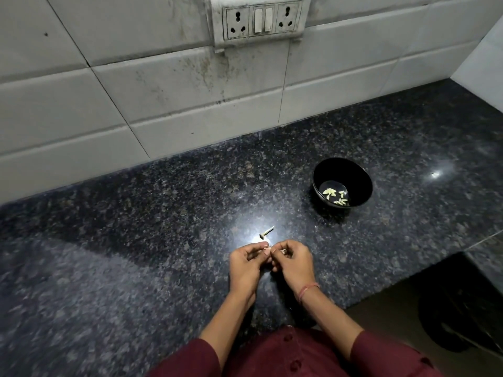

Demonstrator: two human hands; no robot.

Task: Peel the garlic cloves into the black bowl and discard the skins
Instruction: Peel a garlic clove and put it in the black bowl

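Both my hands meet just above the dark granite counter (136,240). My left hand (246,263) and my right hand (294,263) pinch one small garlic clove (268,250) between their fingertips; most of the clove is hidden by the fingers. A bare garlic stem with its root end (266,232) lies on the counter just beyond my fingers. The black bowl (362,178) stands to the far right of my hands and holds several pale peeled cloves (334,196) at its bottom.
A white tiled wall with a socket-and-switch plate (262,20) backs the counter. The counter's front edge steps back at the lower right, where a dark round bin (460,319) stands on the floor below.
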